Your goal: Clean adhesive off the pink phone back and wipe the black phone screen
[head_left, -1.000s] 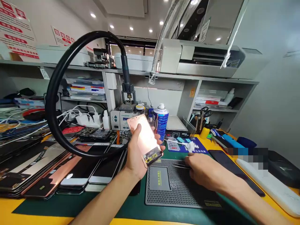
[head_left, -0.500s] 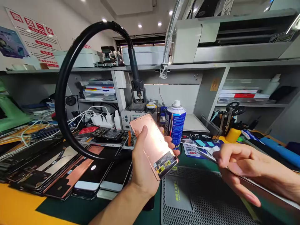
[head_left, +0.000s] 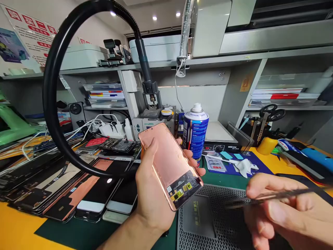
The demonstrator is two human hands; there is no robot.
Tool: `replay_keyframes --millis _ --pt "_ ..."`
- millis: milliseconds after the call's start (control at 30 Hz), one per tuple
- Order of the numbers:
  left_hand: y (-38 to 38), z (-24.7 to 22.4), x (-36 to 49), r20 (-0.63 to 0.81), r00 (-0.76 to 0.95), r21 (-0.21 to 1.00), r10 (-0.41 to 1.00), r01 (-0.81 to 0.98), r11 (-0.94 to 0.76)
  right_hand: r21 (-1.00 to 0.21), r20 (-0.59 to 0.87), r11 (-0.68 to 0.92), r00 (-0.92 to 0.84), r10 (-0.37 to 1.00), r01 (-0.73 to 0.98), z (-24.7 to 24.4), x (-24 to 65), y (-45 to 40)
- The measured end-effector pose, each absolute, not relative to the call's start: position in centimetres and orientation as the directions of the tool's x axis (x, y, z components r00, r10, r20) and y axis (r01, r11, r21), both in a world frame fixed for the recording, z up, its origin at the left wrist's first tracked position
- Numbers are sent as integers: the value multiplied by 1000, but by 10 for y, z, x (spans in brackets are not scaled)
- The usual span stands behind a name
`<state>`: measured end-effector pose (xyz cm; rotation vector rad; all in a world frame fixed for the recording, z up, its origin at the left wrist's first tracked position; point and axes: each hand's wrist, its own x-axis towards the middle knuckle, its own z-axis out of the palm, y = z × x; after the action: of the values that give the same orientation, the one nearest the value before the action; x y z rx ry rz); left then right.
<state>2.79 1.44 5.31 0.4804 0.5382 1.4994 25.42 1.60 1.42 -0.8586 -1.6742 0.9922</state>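
From my distant place, I see nearest the right hand, its fingers closed narrowly around a thin dark tool, blurred, so I cannot tell if its tips are apart. Left of it, my left hand holds a copper-coloured phone panel, tilted, thumb on its face and fingers along its right edge. The panel is above the bench, partly over the grey perforated mat. Behind the fingers stands a blue spray can; farther back runs a grey shelf.
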Motion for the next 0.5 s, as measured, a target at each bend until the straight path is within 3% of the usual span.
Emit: replay_keyframes --millis 100,167,500 --pt "13 52 29 -41 25 597 999 -801 44 -994 46 5 -380 924 -109 15 247 12" --pt "13 52 29 -51 32 592 998 -804 56 -978 -44 -107 -325 945 -178 18 242 10" --pt "9 55 34 -97 59 647 994 -755 108 -997 5 -10 -180 984 -82 16 235 2"
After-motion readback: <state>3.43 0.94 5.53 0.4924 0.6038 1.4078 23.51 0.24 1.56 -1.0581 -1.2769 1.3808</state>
